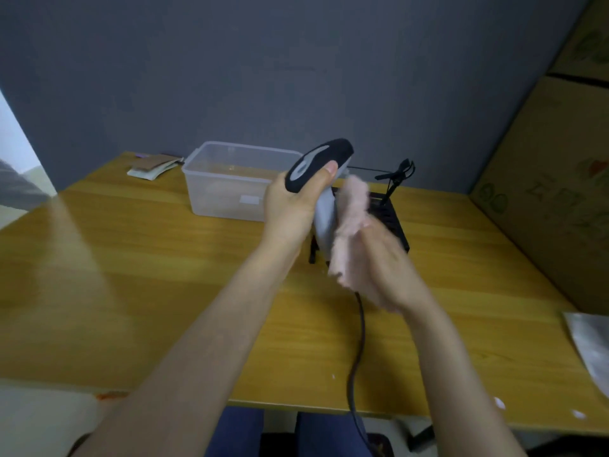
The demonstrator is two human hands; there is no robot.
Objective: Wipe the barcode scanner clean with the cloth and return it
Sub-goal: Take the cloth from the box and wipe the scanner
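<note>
Wiping was mid-way: scanner (319, 173) gripped by left hand (290, 206), cloth (349, 225) pressed on by right hand (379, 262), just above the black stand (395, 222); return not done.

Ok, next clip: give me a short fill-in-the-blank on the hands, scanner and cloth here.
1. The scanner is gripped by the ____ hand.
2. The right hand presses a ____ cloth against the scanner's handle.
3. The scanner's black ____ hangs down past the table edge.
4. Behind the left hand stands a clear plastic ____.

Missing words: left; pink; cable; box
</note>
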